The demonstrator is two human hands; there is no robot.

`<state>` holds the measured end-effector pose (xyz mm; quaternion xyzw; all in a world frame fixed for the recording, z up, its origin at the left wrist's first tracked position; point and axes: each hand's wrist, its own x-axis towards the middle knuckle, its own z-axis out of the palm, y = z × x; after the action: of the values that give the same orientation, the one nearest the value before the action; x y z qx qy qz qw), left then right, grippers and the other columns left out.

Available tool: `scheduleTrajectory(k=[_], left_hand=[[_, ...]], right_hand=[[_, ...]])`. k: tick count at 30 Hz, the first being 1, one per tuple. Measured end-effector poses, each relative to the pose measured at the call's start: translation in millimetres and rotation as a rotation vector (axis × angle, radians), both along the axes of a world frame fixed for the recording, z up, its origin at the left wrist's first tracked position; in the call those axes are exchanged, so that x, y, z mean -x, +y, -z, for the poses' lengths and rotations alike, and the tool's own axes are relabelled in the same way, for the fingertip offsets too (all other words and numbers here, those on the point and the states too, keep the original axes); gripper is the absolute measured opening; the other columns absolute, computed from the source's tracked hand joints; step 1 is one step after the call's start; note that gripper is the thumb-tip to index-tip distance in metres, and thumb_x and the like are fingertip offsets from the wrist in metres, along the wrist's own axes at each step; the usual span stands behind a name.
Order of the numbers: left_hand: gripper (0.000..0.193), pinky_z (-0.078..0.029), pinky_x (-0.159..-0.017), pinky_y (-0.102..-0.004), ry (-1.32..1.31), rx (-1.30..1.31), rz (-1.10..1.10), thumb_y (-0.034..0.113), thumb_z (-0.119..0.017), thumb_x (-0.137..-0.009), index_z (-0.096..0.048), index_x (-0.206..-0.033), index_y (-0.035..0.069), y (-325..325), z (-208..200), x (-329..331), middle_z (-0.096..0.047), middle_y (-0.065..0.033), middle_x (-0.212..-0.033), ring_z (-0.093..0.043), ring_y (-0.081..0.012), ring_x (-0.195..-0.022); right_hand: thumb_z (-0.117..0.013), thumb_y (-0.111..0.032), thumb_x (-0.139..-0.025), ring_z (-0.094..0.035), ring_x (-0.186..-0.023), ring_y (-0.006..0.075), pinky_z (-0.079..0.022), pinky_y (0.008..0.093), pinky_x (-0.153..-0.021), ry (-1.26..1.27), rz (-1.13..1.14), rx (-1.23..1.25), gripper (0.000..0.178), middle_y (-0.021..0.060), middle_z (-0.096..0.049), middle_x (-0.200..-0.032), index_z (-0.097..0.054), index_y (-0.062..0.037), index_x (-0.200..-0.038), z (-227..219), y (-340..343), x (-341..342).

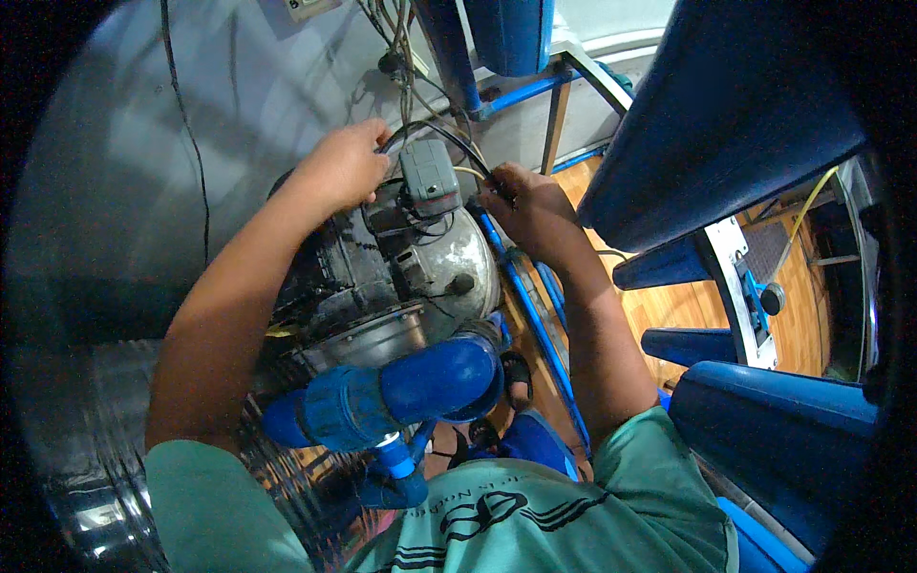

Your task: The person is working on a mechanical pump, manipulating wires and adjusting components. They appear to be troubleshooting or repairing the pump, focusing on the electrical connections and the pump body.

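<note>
A black cable (449, 128) arches above a grey pressure switch box (430, 172) on the pump. My left hand (351, 164) is closed at the cable's left end, its fingertips partly hidden behind the hand. On the other side, my right hand (527, 205) is closed around the cable's right part. Below the box sits the pump, with a dark motor body (349, 263) and a worn silver metal housing (458, 263). Thin wires hang around the box, between my hands.
A thick blue pipe elbow (439, 377) lies in front of the pump. Large blue cylinders (726, 124) stand in a metal frame on the right. A shiny steel tank (91, 458) is at lower left. Cables (406, 76) run down the grey wall (124, 191).
</note>
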<state>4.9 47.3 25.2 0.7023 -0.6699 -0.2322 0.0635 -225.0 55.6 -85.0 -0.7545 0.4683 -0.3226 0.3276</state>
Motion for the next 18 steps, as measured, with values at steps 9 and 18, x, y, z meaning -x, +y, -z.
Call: scheduleTrajectory(k=[9, 18], left_hand=[[0.024, -0.051, -0.078, -0.0461, -0.472, 0.333, 0.005, 0.015, -0.051, -0.085, -0.066, -0.103, 0.008, -54.5, 20.0, -62.2, -0.067, -0.0207, -0.095, -0.066, -0.0366, -0.089], [0.029, -0.050, -0.086, -0.0426, -0.461, 0.196, 0.051, 0.019, -0.055, -0.086, -0.067, -0.111, 0.010, -48.0, 4.7, -63.7, -0.068, -0.0175, -0.105, -0.064, -0.0351, -0.098]], right_hand=[[-0.061, -0.021, -0.089, -0.064, -0.092, 0.0385, -0.050, 0.0432, -0.078, 0.048, 0.140, -0.368, 0.022, 0.0201, -0.067, -0.095, -0.064, -0.0047, -0.103, 197.8, 82.2, 93.3], [-0.054, -0.022, -0.095, -0.063, -0.075, 0.0258, -0.049, 0.0376, -0.069, 0.070, 0.353, -0.473, 0.022, 0.0133, -0.066, -0.083, -0.062, -0.0017, -0.094, 188.8, 81.6, 96.9]])
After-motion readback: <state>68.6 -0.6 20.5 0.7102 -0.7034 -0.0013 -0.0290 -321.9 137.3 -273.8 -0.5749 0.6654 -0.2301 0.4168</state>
